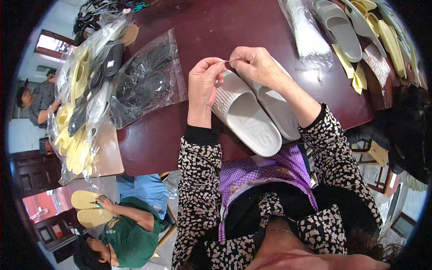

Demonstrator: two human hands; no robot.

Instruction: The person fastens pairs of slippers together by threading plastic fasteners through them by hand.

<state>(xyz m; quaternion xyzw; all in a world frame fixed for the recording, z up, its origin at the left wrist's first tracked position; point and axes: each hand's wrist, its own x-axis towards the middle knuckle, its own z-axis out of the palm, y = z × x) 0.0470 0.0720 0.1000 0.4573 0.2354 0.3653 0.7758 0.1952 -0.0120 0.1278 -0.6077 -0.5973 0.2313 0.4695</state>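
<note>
Pale grey ribbed slippers (pixel 252 117) lie paired, soles down.

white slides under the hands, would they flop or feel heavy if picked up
The white slides look thick and moulded, so probably hold shape, flexing slightly. Foam-like bulk suggests light for their size. Ridged footbeds likely grip fingers, and lying flat they shouldn't roll.

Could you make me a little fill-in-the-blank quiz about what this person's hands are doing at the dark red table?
1. Both hands pinch a thin white ____ between them.
2. Under the left hand and right hand lies a pair of pale grey ____.
3. The pair rests on the dark red ____.
4. The stack of clear-bagged yellow and black slippers lies to the person's ____.

Missing words: strand; slippers; table; left
</note>
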